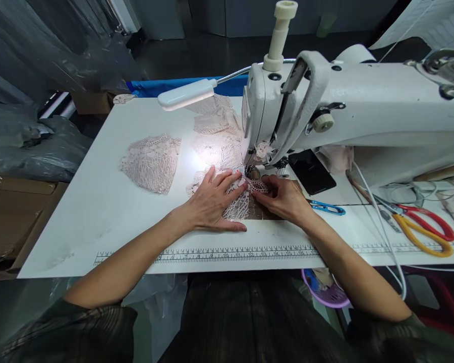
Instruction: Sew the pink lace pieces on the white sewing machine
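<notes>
Under the needle of a white sewing machine lies a piece of pale pink lace fabric. My left hand rests on this lace with its fingers spread, just left of the presser foot. To the right of the needle, my right hand pinches the edge of a lace strip between thumb and fingers. Beyond my left hand, more lace pieces lie beneath the lit lamp. A separate lace piece lies flat to the left.
A black phone lies beside the machine base. Blue thread snips and scissors with yellow and red handles are at the right. A printed ruler runs along the table's front edge. A purple basket hangs below.
</notes>
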